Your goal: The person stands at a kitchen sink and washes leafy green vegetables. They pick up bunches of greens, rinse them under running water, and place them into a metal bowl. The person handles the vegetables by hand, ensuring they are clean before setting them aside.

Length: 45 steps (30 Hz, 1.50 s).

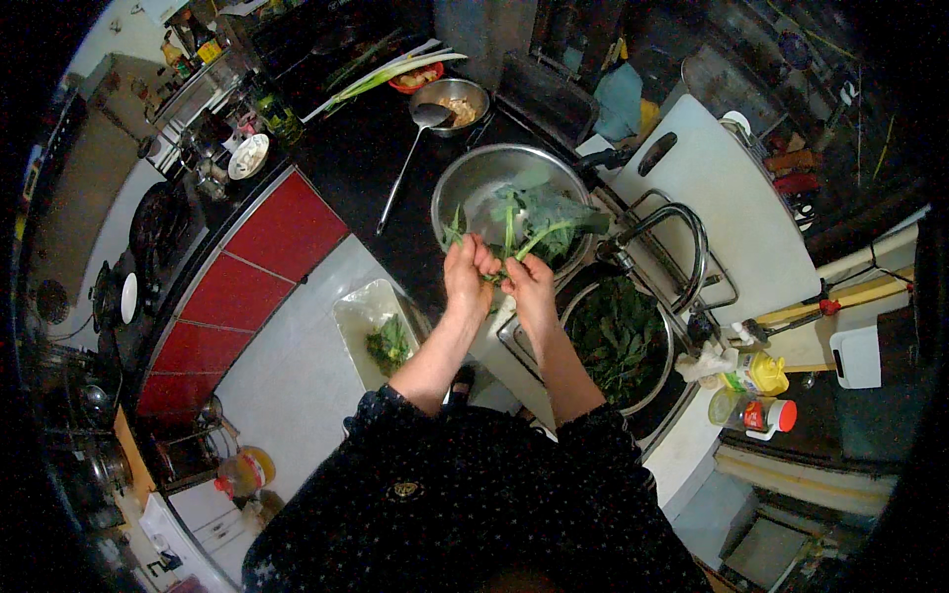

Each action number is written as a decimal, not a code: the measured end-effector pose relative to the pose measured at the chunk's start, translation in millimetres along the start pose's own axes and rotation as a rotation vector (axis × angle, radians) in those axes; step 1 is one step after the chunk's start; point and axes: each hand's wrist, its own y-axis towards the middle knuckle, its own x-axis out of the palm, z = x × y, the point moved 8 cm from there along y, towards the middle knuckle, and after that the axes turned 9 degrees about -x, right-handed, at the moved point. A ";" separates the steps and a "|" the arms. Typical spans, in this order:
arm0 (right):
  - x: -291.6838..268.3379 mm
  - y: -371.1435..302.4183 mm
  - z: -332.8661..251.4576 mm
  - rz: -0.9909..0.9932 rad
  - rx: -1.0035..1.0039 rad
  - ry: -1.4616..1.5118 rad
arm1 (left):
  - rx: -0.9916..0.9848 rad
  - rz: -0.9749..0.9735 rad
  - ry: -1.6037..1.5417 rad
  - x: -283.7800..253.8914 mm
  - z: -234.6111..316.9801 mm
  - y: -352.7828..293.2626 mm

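Observation:
Both of my hands are close together over the near rim of a wide metal basin (457, 194). My left hand (467, 275) is closed, with a small piece of leaf (456, 225) sticking up beside its fingers. My right hand (532, 287) pinches the pale stem of a leafy green (542, 240), and its broad leaf spreads over the basin. The fingertips of the two hands nearly meet at the stems. More leaf lies in the basin, partly hidden by the held one. What exactly sits inside the left fingers is partly covered.
Right of my forearm, dark leaves (621, 331) fill a round vessel in the sink, near a curved faucet (697, 237). A white bin (354, 314) with green scraps stands below left. Behind are a ladle (400, 176), a metal bowl (476, 97), long scallions (381, 84) and a cutting board (727, 188).

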 end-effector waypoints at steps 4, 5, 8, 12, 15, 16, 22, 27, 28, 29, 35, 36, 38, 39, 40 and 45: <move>-23.2 6.5 -5.0 0.165 -0.187 -0.439 | -0.039 0.042 0.114 12.5 -9.7 -9.2; -38.2 13.0 -16.2 0.254 -0.295 -0.661 | -0.091 0.033 0.120 18.8 -18.3 -18.5; -73.9 40.4 -16.4 0.246 -0.192 -0.521 | -0.107 -0.025 0.171 30.4 -16.8 -25.3; -28.3 28.5 -22.0 0.052 -0.117 0.045 | -0.119 0.129 0.357 -1.2 2.0 4.0; -10.8 14.6 -15.8 0.085 -0.048 0.062 | -0.190 0.059 0.357 14.2 -4.4 7.2; -9.4 10.4 -13.7 0.099 -0.029 0.042 | -0.198 0.051 0.350 13.9 -6.6 9.3; -4.5 -3.7 -4.1 0.066 0.193 -0.067 | -0.018 0.104 0.443 8.4 -7.0 8.5; -11.7 3.8 -10.9 0.129 0.057 -0.071 | 0.159 0.126 0.511 20.3 -6.3 -4.1; -11.2 5.2 -12.3 0.139 0.026 -0.057 | 0.149 0.084 0.396 22.1 -7.0 -3.5; -10.4 6.6 -13.5 0.149 -0.004 -0.042 | 0.139 0.042 0.281 24.8 -7.2 -3.1; 0.7 4.5 -30.3 0.181 -0.182 -0.051 | 0.058 0.043 -0.032 34.6 -6.2 -2.9; 2.3 1.6 -33.7 0.193 -0.201 -0.043 | 0.045 0.060 -0.061 35.4 -7.5 -3.7; 4.5 -1.2 -36.8 0.221 -0.246 -0.038 | -0.001 0.096 -0.123 36.5 -9.6 -3.6; 5.3 -2.0 -37.3 0.236 -0.273 -0.040 | -0.033 0.114 -0.156 36.8 -10.6 -2.4; 5.0 -2.8 -38.6 0.251 -0.300 -0.043 | -0.066 0.132 -0.189 36.5 -11.8 -1.4; 5.9 -7.5 -22.9 0.213 -0.126 0.208 | -0.090 0.112 -0.163 30.3 -12.2 4.6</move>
